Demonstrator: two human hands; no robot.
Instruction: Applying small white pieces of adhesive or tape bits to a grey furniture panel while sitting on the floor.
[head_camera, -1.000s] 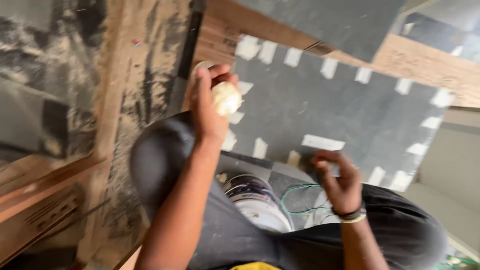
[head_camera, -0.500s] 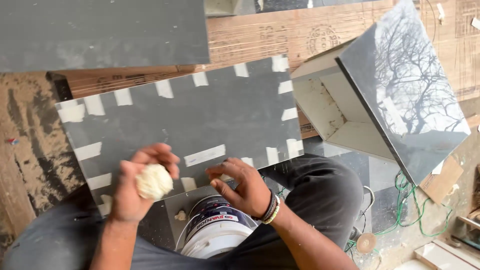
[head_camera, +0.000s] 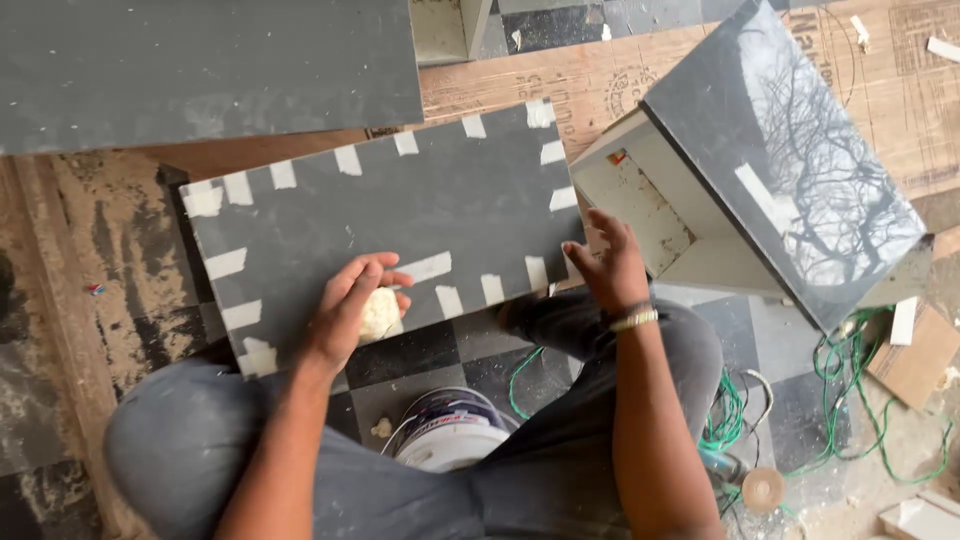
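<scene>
Hidden or cut off: the bucket (head_camera: 450, 440) at lower centre is partly covered by the person's legs; only part of its white rim and blue-printed wall shows, and its contents cannot be seen. The large grey sheet (head_camera: 200, 65) at upper left runs out of the frame. The underside of the pale lump (head_camera: 380, 313) is hidden by the fingers.
Left hand: the left hand (head_camera: 350, 310), left of centre, is curled round the pale lump, fingers partly closed over it, pressing it onto the near edge of the taped grey panel (head_camera: 400, 215).
Right hand: the right hand (head_camera: 610, 265), right of centre, is open with fingers spread and holds nothing; it rests at the right end of the taped grey panel, just beside the open cabinet box (head_camera: 660, 215). A wristband (head_camera: 634, 319) sits on its wrist.
Count, panels: one taped grey panel at centre, with short strips of pale tape (head_camera: 225, 264) along its edges and one on its face; one plain grey sheet above it.
Count, boxes: one open cabinet box at upper right, pale inside, with a glossy dark side (head_camera: 800, 170) that mirrors tree branches.
Containers: the cabinet box shows nothing inside.
Floor items: green wire (head_camera: 850, 370) lies in loops at lower right; a small round roll (head_camera: 763, 488) sits near it.
</scene>
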